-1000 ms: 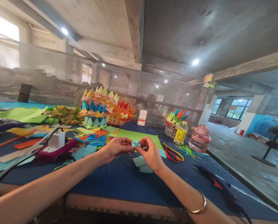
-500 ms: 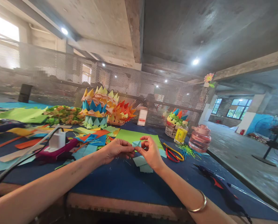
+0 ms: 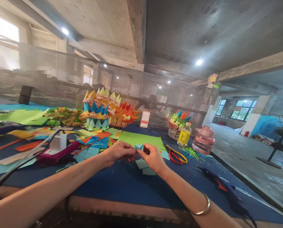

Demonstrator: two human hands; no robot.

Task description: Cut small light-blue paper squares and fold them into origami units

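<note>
My left hand point(image 3: 118, 154) and right hand point(image 3: 155, 158), pinched nearly closed, hold a small pale-blue folded paper point(image 3: 138, 147), presumably steadying creases; flat pale-blue paper pieces point(image 3: 149, 171) lie near, likely for reach.

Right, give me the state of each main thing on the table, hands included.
Light-blue paper: folded, held up
Left hand: closed at the paper's edge
Right hand: pinching the paper
Yellow-labelled bottle: upright
Pink jug: upright, lid on
Glue gun: lying on its side
Scissors: lying down
White plug: standing in the power strip
</note>
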